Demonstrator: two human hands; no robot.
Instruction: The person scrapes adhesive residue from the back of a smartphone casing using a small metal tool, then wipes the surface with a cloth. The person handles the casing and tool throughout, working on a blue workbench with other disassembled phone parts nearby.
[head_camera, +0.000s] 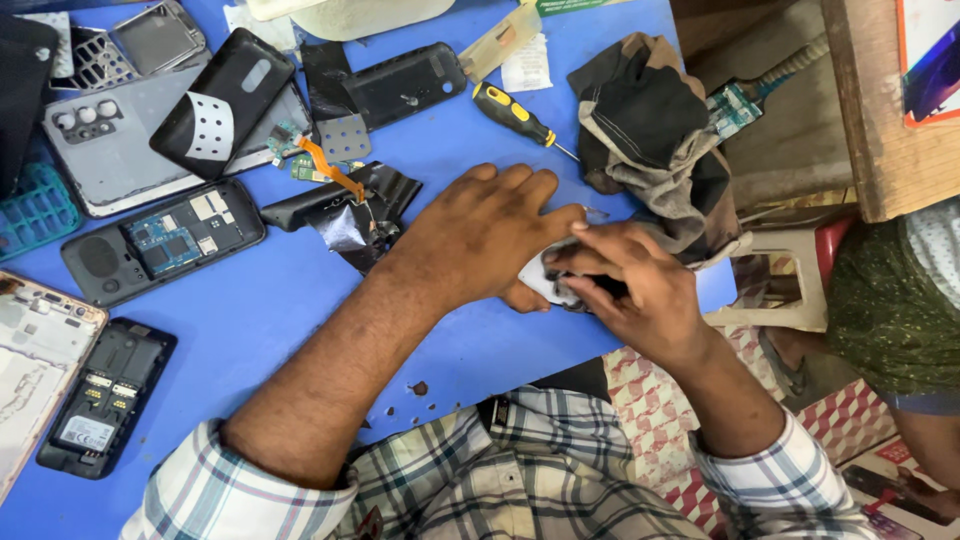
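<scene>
On the blue table (300, 300) crowded with opened phones, the left hand (480, 235) lies flat and the right hand (630, 285) pinches a small white part (540, 278) at the near right edge, probably light and fragile, best gripped by its edges.

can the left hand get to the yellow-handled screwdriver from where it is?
Probably yes. The screwdriver lies in the open on the blue table, just beyond the left hand, nothing between. That hand is now pressing on a small white item, though.
</scene>
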